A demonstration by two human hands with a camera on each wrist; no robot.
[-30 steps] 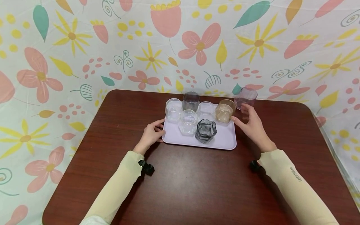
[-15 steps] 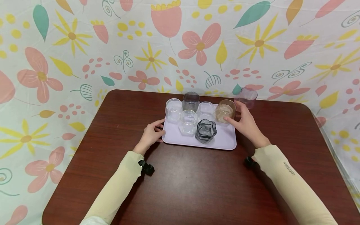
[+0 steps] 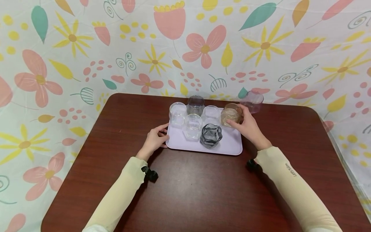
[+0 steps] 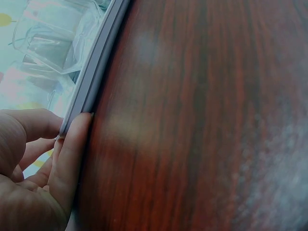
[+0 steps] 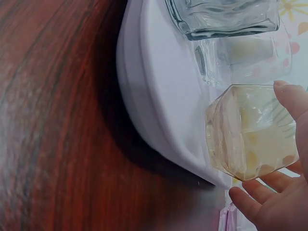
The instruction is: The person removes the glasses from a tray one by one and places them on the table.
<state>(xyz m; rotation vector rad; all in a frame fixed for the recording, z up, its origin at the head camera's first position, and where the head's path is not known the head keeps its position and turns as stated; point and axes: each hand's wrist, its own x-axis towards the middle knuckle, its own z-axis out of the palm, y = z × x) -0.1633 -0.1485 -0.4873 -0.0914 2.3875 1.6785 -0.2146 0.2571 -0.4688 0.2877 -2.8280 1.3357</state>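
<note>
A pale lilac tray (image 3: 229, 147) bears several glasses. My left hand (image 3: 152, 141) pinches the tray's left edge; in the left wrist view its thumb and fingers meet at the rim. Around an amber glass (image 3: 230, 115) at the tray's back right curls my right hand (image 3: 249, 127), thumb in front and fingers behind. The right wrist view shows the thumb against the side of that glass, with fingers close on the other side. Near it stand a wavy dark grey glass (image 3: 211, 137), a smoky glass (image 3: 195, 104) and clear glasses (image 3: 192, 127).
Behind my right hand, off the tray, a pink-tinted glass (image 3: 252, 102) stands by the back edge of the brown wooden table (image 3: 185, 193). A flower-patterned cloth (image 3: 116, 42) hangs right behind the table.
My right hand has moved left from beside the pink-tinted glass to the amber glass and closed its fingers round it. The left hand has stayed at the tray's edge.
</note>
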